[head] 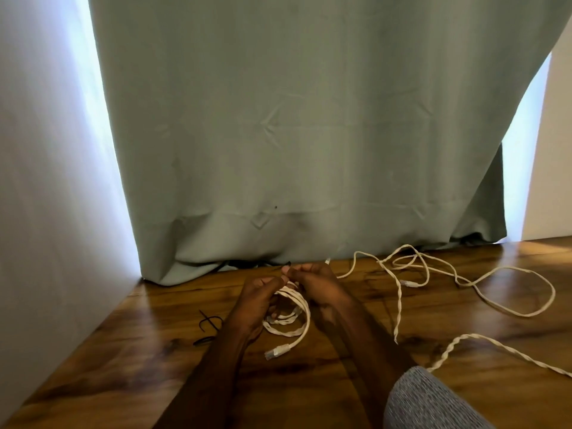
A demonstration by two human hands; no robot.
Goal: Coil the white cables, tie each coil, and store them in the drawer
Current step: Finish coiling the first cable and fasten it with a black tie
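Both hands, left hand (258, 300) and right hand (314, 284), grasp a white cable coil (289, 315) and pinch a barely visible black tie (286, 267) at its 12 o'clock

Wooden desk (356, 385): loose white cables (464, 274) sprawled at two o'clock; black ties (209, 328) at nine o'clock; curtain hem (247, 258) resting at twelve.

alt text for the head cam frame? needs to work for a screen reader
Two bare hands, left hand and right hand, hold a coiled white cable above a wooden floor, pinching a thin black tie at the coil's top. Loose white cables sprawl to the right, spare black ties lie left, and a grey-green curtain hangs behind.
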